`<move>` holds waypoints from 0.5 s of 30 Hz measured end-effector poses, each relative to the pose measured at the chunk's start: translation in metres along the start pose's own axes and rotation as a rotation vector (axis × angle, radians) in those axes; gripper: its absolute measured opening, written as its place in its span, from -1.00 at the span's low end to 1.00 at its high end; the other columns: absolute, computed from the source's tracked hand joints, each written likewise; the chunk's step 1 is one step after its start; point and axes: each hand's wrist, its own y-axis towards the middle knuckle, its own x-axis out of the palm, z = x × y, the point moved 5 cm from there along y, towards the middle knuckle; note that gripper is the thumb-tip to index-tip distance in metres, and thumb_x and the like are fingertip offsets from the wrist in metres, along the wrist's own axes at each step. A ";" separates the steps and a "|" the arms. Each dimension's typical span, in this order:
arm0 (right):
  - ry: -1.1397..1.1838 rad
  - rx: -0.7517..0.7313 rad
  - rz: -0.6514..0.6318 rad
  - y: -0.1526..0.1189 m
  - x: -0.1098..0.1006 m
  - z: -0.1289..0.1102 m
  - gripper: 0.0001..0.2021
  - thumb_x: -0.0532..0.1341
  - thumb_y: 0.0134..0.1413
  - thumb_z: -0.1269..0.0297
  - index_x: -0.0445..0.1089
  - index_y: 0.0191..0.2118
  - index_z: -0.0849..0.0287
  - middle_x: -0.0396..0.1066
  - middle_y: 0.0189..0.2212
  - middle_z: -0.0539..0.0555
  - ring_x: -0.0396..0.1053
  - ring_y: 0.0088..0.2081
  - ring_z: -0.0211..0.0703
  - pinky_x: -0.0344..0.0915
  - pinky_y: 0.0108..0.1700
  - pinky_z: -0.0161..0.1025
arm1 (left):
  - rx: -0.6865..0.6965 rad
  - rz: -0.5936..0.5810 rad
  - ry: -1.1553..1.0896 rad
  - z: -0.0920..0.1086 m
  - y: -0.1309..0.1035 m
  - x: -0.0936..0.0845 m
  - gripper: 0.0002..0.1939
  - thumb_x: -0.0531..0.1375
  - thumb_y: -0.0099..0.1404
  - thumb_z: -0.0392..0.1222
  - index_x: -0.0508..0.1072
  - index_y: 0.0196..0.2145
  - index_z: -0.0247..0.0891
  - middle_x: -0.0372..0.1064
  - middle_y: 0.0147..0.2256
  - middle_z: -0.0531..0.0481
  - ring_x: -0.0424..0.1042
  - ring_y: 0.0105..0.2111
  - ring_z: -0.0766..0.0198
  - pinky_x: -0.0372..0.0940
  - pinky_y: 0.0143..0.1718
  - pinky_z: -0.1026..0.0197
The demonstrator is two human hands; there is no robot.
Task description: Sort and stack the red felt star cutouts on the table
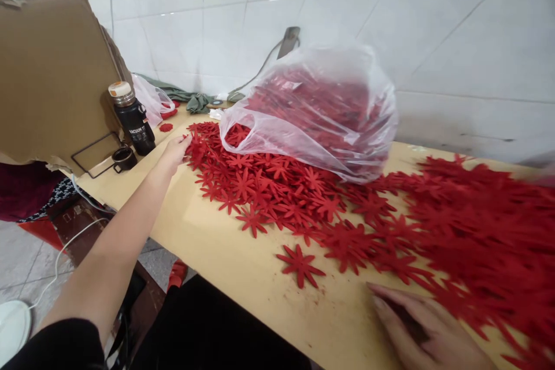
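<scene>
A heap of red flower-shaped cutouts [277, 185] spreads along the tan table. At its left end, my left hand [176, 151] touches the cutouts, with its fingers partly hidden among them. My right hand [427, 332] is over the front of the table at lower right, its thumb and fingers apart and nothing between them. Close to it lies a single red flower cutout [300, 266]. A second, blurred mass of red cutouts [481, 231] lies on the right side. On top of the heap rests a thin clear plastic bag [329, 115] filled with more red pieces.
Left of the heap stand a black vacuum flask [134, 124] and a small black cup [124, 158], beside a large cardboard sheet [56, 75]. Behind them are a white plastic bag [150, 98] and green cloth [197, 101]. A tiled wall [468, 29] borders the table.
</scene>
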 end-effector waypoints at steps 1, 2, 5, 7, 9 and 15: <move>-0.006 -0.027 0.014 0.000 -0.001 -0.001 -0.74 0.06 -0.04 0.02 0.38 -0.37 0.03 0.44 -0.35 0.14 0.41 -0.30 0.07 0.35 -0.22 0.07 | -0.009 -0.017 -0.037 0.000 -0.002 0.007 -0.82 0.15 0.16 -0.08 0.37 -0.42 -0.27 0.36 -0.51 0.05 0.27 -0.56 0.43 0.14 -0.52 0.35; -0.011 -0.061 0.026 0.000 -0.001 -0.002 -0.71 0.06 -0.03 0.02 0.39 -0.36 0.07 0.44 -0.37 0.13 0.41 -0.32 0.04 0.36 -0.25 0.04 | -0.019 -0.027 -0.069 0.001 -0.005 0.013 -0.84 0.15 0.15 -0.12 0.36 -0.41 -0.28 0.35 -0.53 0.05 0.27 -0.58 0.43 0.14 -0.53 0.35; -0.025 -0.151 0.053 -0.003 -0.003 -0.007 -0.69 0.07 -0.01 0.04 0.42 -0.34 0.13 0.43 -0.39 0.12 0.40 -0.34 -0.02 0.37 -0.28 -0.04 | -0.023 -0.016 -0.154 0.010 -0.021 0.030 -0.92 0.16 0.14 -0.22 0.34 -0.42 -0.29 0.31 -0.60 0.10 0.24 -0.63 0.46 0.13 -0.57 0.36; 0.004 -0.166 0.069 -0.004 -0.005 -0.017 -0.70 0.08 0.00 0.06 0.42 -0.31 0.13 0.42 -0.35 0.13 0.39 -0.29 -0.03 0.35 -0.22 -0.04 | -0.012 -0.034 -0.211 0.018 -0.040 0.041 -0.95 0.16 0.13 -0.26 0.32 -0.42 -0.27 0.30 -0.62 0.13 0.24 -0.65 0.47 0.12 -0.59 0.38; 0.095 -0.118 0.100 0.000 -0.008 -0.032 -0.70 0.09 0.01 0.05 0.41 -0.26 0.13 0.41 -0.29 0.14 0.38 -0.22 -0.02 0.34 -0.17 -0.03 | -0.030 -0.131 -0.256 0.020 -0.065 0.057 -0.94 0.17 0.10 -0.28 0.32 -0.42 -0.25 0.31 -0.62 0.15 0.25 -0.66 0.47 0.14 -0.61 0.38; 0.809 0.120 0.164 0.049 0.009 -0.093 -0.55 0.12 -0.02 -0.09 0.32 -0.09 0.09 0.40 -0.11 0.14 0.35 -0.06 -0.05 0.28 -0.01 -0.02 | -0.177 -0.525 -0.276 -0.002 -0.159 0.125 -0.85 0.21 -0.01 -0.28 0.38 -0.39 -0.24 0.34 -0.56 0.15 0.27 -0.65 0.49 0.19 -0.59 0.40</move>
